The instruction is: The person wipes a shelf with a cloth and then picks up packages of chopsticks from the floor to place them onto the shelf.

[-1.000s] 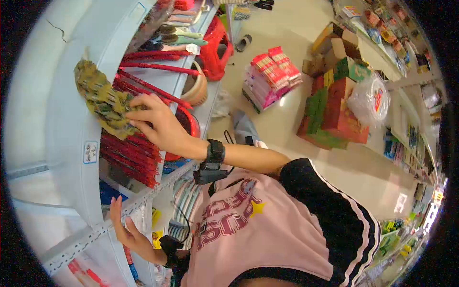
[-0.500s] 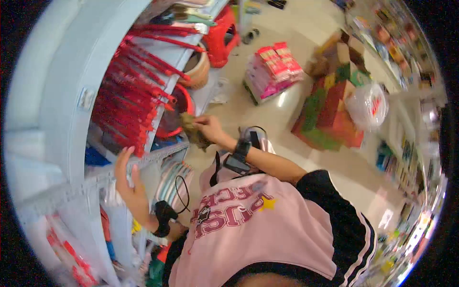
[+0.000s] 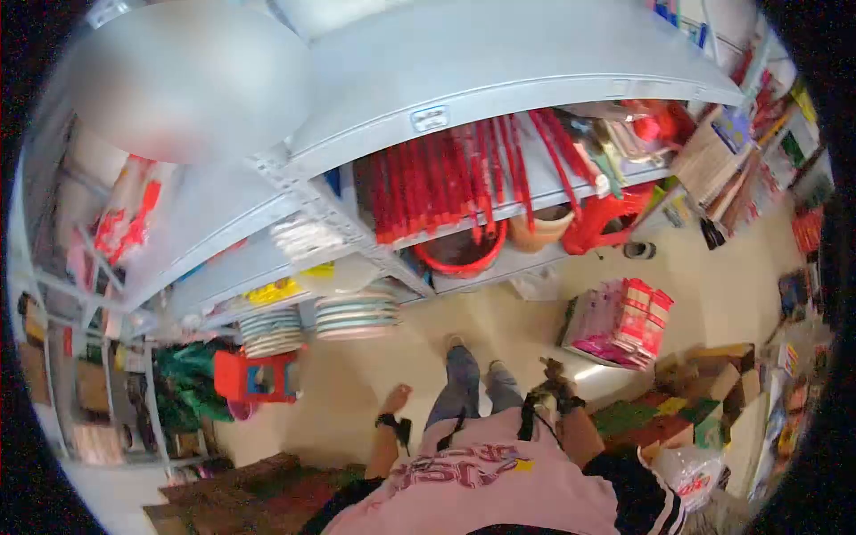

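Observation:
My left hand (image 3: 399,399) hangs low over the floor, holding nothing that I can see. It looks loosely open, its fingers small and a little blurred. On the other side of my body, my right hand (image 3: 563,398) is closed on a crumpled brownish cloth (image 3: 554,369), which pokes out beyond the fingers. Neither hand touches the shelving. Ahead stands a grey metal shelf (image 3: 517,62). Red rod-like packs (image 3: 428,187) are lined up in it above a red basin (image 3: 464,254) and a tan pot (image 3: 542,229).
On the floor ahead right is a stack of pink and red packs (image 3: 624,321). Cardboard boxes (image 3: 713,383) and a white plastic bag (image 3: 691,473) lie at right. Stacked plates (image 3: 357,314) and a red stool (image 3: 259,374) are at left, brown cardboard (image 3: 259,490) behind.
My view has swung left and drawn back from the shelf. My left hand has dropped away from the red packs; my right hand, still holding the cloth, has come down beside my body.

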Demonstrator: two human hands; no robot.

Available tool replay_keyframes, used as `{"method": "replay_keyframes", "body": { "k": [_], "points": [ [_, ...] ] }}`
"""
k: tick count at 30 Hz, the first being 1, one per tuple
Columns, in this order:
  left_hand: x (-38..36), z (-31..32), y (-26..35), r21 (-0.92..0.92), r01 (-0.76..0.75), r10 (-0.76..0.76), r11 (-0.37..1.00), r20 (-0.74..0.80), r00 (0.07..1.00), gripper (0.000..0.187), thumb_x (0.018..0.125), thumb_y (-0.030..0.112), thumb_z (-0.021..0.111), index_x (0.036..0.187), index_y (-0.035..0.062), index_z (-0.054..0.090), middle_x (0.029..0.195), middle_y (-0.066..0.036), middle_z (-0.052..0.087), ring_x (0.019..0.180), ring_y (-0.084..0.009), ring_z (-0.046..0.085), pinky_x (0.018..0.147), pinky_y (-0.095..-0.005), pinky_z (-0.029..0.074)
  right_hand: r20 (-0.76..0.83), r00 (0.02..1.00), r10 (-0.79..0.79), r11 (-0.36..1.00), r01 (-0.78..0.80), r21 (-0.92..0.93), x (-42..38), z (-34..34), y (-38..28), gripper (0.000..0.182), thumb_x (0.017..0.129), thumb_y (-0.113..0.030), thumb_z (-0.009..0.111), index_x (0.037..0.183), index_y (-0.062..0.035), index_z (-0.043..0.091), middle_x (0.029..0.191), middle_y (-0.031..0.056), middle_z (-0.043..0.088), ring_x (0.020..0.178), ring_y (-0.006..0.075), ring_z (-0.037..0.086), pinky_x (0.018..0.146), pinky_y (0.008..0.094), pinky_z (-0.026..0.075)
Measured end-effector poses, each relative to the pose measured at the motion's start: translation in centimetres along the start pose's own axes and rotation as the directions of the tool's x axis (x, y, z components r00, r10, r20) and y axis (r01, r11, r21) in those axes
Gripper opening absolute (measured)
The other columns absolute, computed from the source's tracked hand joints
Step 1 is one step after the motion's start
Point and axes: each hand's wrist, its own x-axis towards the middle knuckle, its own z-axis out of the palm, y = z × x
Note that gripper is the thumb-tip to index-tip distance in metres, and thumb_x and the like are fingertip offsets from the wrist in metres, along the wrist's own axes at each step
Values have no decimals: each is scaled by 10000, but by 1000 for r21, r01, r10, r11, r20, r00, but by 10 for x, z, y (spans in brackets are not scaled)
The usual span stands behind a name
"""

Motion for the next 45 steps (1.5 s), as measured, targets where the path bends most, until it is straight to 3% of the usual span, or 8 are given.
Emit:
{"method": "replay_keyframes", "body": {
  "k": [2, 5, 14, 21, 30, 40, 43, 45],
  "points": [
    [-37, 45, -16, -132, 76, -69, 988, 52, 996, 270, 833, 235, 477, 1052, 106, 566, 1071, -187, 560, 916, -366, 558, 775, -427, 458, -639, 741, 208, 921, -369, -128, 9, -70, 2, 416, 793, -238, 492, 1140, -8, 491, 964, 114, 586, 759, 217, 592, 654, 355, 497],
    [-94, 98, -23, -297, 198, -174, 934, 107, 979, 261, 833, 229, 475, 1038, 98, 570, 1071, -188, 560, 917, -368, 556, 777, -429, 458, -642, 762, 86, 821, -419, -388, 14, -61, -16, 377, 791, -244, 502, 1090, -15, 506, 930, 103, 586, 737, 219, 588, 639, 357, 492],
    [-163, 158, -64, -531, 317, -344, 786, 51, 938, 239, 831, 211, 468, 993, 76, 580, 1070, -189, 559, 923, -376, 550, 783, -434, 455, -269, 962, 37, -130, -262, -956, 111, 57, -10, 276, 784, -262, 532, 941, -36, 552, 828, 70, 588, 671, 223, 573, 596, 363, 476],
    [-165, 165, -147, -522, 280, -448, 806, -228, 865, 226, 830, 197, 463, 959, 59, 589, 1069, -190, 558, 927, -382, 546, 788, -438, 454, 268, 849, 455, -794, 523, -309, 197, 172, 99, 231, 779, -276, 555, 824, -52, 587, 748, 44, 590, 619, 226, 561, 563, 368, 464],
    [-229, 194, -190, -466, 352, -581, 812, -593, 557, 220, 858, 168, 431, 864, -7, 564, 863, -216, 566, 782, -364, 559, 696, -429, 466, 619, 589, 519, -431, 806, -405, 242, 344, 368, 237, 814, -234, 518, 845, -36, 643, 646, 38, 596, 571, 148, 569, 497, 297, 439],
    [-223, 196, -184, -955, 242, -755, 170, 32, 655, 202, 863, 139, 425, 913, -8, 554, 862, -175, 575, 809, -290, 573, 675, -385, 475, 537, 468, 702, 100, 682, -724, 287, 358, 606, 330, 623, -145, 636, 944, -73, 617, 928, 150, 619, 890, 305, 573, 762, 369, 444],
    [-229, 166, -239, -975, 207, -807, 84, 56, 588, 201, 864, 137, 424, 918, -8, 552, 863, -172, 574, 810, -286, 572, 678, -382, 475, 635, -175, 753, 103, 984, 148, 242, 466, 637, 125, 799, -79, 545, 859, 2, 619, 719, 90, 595, 637, 160, 572, 512, 299, 429],
    [-239, 138, -272, -984, 175, -854, 21, 73, 515, 201, 864, 136, 423, 921, -8, 551, 864, -170, 574, 811, -283, 572, 679, -380, 475, 565, 41, 824, 59, 986, -157, 302, 449, 696, 130, 809, -92, 544, 897, -21, 608, 756, 108, 607, 664, 187, 578, 510, 326, 435]
  ]
}}
